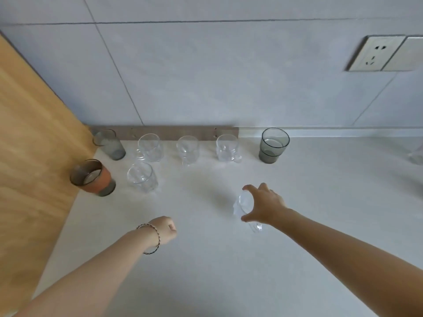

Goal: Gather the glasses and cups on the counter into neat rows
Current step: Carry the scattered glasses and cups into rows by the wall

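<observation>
Left edge of the counter [206, 259], by the wooden panel [29, 138]: a smoked glass with an orange band [93, 178] is seen in front, a plain smoked tumbler [109, 144] behind it in the back-left corner. Along the back edge a row is already formed: three clear cups [150, 147], [187, 149], [227, 148], then a second smoked tumbler [273, 145] well apart to the right. One clear cup [142, 177] is set in front of the row, starting a second line beside the banded glass.

Left hand [163, 229]: curled into a loose fist, nothing held, hovering near the counter's middle.

Right hand [263, 204]: fingers spread and wrapped over the rim of a clear glass [246, 205]; the glass is gripped from the top and appears tilted, base just off or barely touching the counter, cannot be told which. It is mid-counter, clear of both rows.

Far right edge: part of another clear item [416, 156] is cut off by the frame.

Handling, judged: thin glass, light, rigid, slick, easily chipped. A rim grip is adequate for a short carry; the body would be safer. Set-down should be soft, with contact against neighbours avoided.
</observation>
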Demonstrator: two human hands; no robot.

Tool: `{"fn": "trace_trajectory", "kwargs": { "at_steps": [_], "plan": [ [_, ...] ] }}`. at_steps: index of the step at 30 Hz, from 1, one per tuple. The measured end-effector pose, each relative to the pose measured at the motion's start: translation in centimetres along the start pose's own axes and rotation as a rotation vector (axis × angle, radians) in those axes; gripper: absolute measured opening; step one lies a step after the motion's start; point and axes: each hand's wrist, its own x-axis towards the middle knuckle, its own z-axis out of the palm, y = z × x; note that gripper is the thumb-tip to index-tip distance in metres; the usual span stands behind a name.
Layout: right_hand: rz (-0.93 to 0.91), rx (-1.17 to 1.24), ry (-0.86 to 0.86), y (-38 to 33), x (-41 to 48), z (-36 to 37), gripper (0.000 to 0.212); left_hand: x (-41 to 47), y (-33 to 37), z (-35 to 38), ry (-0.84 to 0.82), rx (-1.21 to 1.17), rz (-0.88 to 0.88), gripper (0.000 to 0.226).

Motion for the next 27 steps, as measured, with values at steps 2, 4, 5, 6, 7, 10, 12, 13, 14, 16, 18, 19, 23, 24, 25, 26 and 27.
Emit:
{"fn": "trace_trajectory", "kwargs": {
  "at_steps": [2,4,5,6,7,10,12,13,14,16,18,19,23,24,25,26,27],
  "plan": [
    [-0.024,-0.017,0.004,-4.1,1.8,0.5,0.084,0.0,-3.1,-1.0,-0.001,-0.004,-0.004,0.036],
    [-0.026,-0.016,0.027,-7.1,3.3,0.7,0.088,-0.1,-4.5,-1.6,-0.01,-0.009,-0.005,0.03],
    [-0.024,-0.003,0.041,-8.9,4.2,1.0,0.091,-0.1,-5.5,-1.9,-0.015,-0.017,0.0,0.023],
    [-0.017,0.015,0.057,-10.5,5.2,1.1,0.092,0.0,-6.3,-2.2,-0.017,-0.028,0.001,0.021],
    [-0.012,0.036,0.073,-11.8,6.0,1.3,0.091,0.1,-6.9,-2.5,-0.014,-0.041,-0.003,0.025],
    [-0.017,0.05,0.103,-15.1,8.1,1.8,0.088,0.7,-8.5,-2.7,-0.007,-0.081,0.003,0.023],
    [-0.037,0.028,0.105,-16.4,9.0,2.1,0.086,1.1,-9.1,-2.5,-0.002,-0.098,-0.009,0.017],
    [-0.046,0.016,0.102,-16.8,9.2,2.3,0.086,1.2,-9.3,-2.3,-0.002,-0.107,-0.015,0.022],
    [-0.054,0.005,0.099,-17.1,9.4,2.5,0.086,1.3,-9.3,-2.2,-0.003,-0.116,-0.016,0.026],
    [-0.064,0.0,0.098,-17.3,9.5,2.9,0.087,1.5,-9.2,-2.1,-0.006,-0.12,-0.01,0.029],
    [-0.068,0.032,0.108,-17.1,9.3,3.1,0.088,1.7,-8.9,-2.1,-0.007,-0.116,0.005,0.029],
    [-0.071,0.052,0.117,-16.8,9.1,3.1,0.088,1.8,-8.7,-2.2,-0.013,-0.11,0.007,0.029],
    [-0.052,0.064,0.069,-14.0,7.2,3.4,0.082,2.4,-7.2,-2.0,-0.046,-0.067,0.049,0.018],
    [-0.028,0.048,0.01,-12.7,6.5,3.5,0.077,2.5,-6.4,-1.8,-0.049,-0.055,0.061,0.018],
    [0.0,0.032,-0.064,-11.1,5.9,3.7,0.071,2.6,-5.5,-1.7,-0.05,-0.043,0.072,0.022],
    [0.028,0.024,-0.142,-9.4,5.2,3.8,0.064,2.7,-4.5,-1.6,-0.052,-0.029,0.084,0.026],
    [0.055,0.026,-0.205,-7.5,4.4,4.0,0.057,2.7,-3.3,-1.4,-0.057,-0.015,0.098,0.028]
  ]
}}
